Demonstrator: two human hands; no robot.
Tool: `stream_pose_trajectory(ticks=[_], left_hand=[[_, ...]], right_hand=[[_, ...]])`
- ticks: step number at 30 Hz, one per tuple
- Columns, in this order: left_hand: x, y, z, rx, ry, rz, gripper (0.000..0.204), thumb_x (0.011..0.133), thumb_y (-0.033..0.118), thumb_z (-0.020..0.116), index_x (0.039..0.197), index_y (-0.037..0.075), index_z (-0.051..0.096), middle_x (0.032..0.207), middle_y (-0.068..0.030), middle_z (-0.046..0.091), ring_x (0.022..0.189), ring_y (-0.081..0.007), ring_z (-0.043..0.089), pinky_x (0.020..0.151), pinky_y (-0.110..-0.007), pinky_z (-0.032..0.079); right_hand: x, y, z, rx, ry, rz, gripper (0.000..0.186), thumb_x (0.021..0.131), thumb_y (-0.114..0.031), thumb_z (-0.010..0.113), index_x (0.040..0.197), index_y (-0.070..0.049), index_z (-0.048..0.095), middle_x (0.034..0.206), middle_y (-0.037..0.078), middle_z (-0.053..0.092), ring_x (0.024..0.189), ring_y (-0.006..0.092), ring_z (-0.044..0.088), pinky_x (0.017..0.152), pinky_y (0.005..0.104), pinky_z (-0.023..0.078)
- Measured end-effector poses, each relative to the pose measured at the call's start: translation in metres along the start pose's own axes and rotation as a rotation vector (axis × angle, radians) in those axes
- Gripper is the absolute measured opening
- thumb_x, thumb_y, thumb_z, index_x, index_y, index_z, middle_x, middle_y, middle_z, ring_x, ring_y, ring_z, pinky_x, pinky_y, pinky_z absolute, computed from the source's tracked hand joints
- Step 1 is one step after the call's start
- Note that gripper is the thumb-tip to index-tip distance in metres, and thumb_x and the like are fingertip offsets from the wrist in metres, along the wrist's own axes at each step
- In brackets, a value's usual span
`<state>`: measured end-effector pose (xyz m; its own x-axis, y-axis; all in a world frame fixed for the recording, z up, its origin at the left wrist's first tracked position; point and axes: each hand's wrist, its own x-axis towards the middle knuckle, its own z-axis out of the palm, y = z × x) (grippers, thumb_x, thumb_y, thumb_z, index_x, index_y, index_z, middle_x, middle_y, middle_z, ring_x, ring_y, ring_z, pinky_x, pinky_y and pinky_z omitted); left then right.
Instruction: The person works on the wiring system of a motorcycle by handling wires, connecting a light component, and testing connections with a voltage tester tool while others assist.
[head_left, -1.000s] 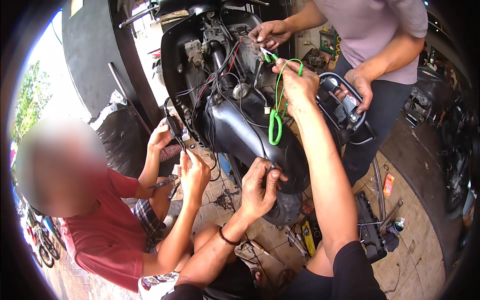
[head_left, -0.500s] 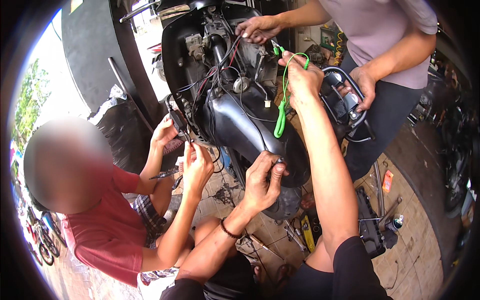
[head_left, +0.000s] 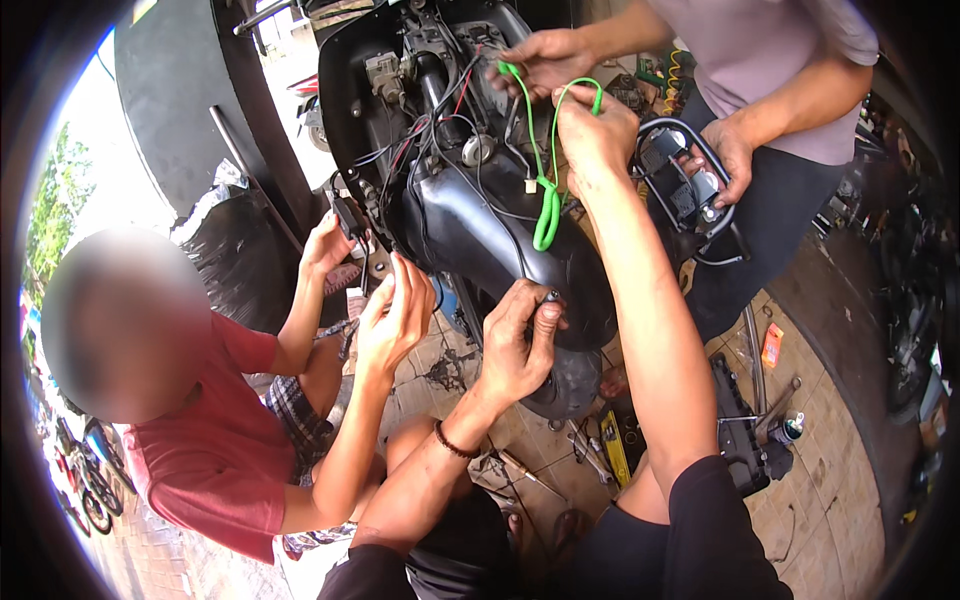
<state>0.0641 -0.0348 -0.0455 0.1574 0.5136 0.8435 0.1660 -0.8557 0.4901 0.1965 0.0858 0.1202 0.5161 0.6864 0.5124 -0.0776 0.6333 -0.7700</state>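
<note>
Green cord [head_left: 547, 205], one, is pinched in the right hand [head_left: 592, 130]; the left hand [head_left: 517, 340] clamps one bolt [head_left: 549, 297] on the scooter's black panel [head_left: 490, 235]. Two co-workers crowd around.

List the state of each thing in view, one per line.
Scooter: body panels off, wiring exposed.
Green cord: held up, hanging in a loop.
Right hand: shut on the green cord.
Left hand: pinching a small bolt at the black panel.
Yellow tool: lying on the floor.
</note>
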Motion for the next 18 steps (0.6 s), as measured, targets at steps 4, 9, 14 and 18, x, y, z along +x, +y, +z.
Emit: stream_pose_trajectory(ticks=[4, 9, 14, 18], left_hand=[[-0.001, 0.002, -0.009, -0.045, 0.06, -0.032, 0.034, 0.116, 0.028, 0.053, 0.097, 0.001, 0.062, 0.085, -0.0069, 0.064, 0.065, -0.0132, 0.063, 0.059, -0.028, 0.048], [0.002, -0.001, -0.013, -0.13, 0.144, -0.081, 0.027, 0.114, 0.016, 0.057, 0.095, -0.002, 0.062, 0.085, -0.0105, 0.062, 0.067, -0.0184, 0.065, 0.062, -0.032, 0.049], [0.002, -0.008, -0.019, -0.189, 0.219, -0.102, 0.031, 0.116, 0.021, 0.054, 0.096, -0.002, 0.061, 0.083, -0.0085, 0.06, 0.064, -0.0164, 0.063, 0.062, -0.031, 0.049], [0.006, -0.005, -0.005, -0.299, 0.228, -0.218, 0.031, 0.116, 0.022, 0.054, 0.096, -0.001, 0.06, 0.083, -0.0046, 0.059, 0.064, -0.0121, 0.055, 0.062, -0.027, 0.046]], right_hand=[[-0.003, -0.03, -0.005, -0.108, -0.075, -0.403, 0.015, 0.089, -0.002, 0.079, 0.103, 0.001, 0.079, 0.088, 0.001, 0.074, 0.077, 0.0065, 0.062, 0.069, 0.0252, 0.049], [-0.076, -0.148, -0.071, -0.154, -0.74, -0.487, 0.041, 0.081, -0.012, 0.071, 0.119, 0.003, 0.07, 0.105, 0.006, 0.068, 0.075, 0.0076, 0.05, 0.068, 0.022, 0.04], [-0.146, -0.148, -0.103, 0.316, -1.301, -0.387, 0.035, 0.08, -0.026, 0.086, 0.1, -0.001, 0.072, 0.097, 0.008, 0.063, 0.076, 0.0136, 0.056, 0.064, 0.0268, 0.042], [-0.182, -0.138, -0.11, 0.581, -1.268, -0.476, 0.026, 0.094, -0.023, 0.084, 0.102, 0.001, 0.079, 0.098, 0.007, 0.067, 0.065, 0.0104, 0.057, 0.054, 0.0242, 0.043]])
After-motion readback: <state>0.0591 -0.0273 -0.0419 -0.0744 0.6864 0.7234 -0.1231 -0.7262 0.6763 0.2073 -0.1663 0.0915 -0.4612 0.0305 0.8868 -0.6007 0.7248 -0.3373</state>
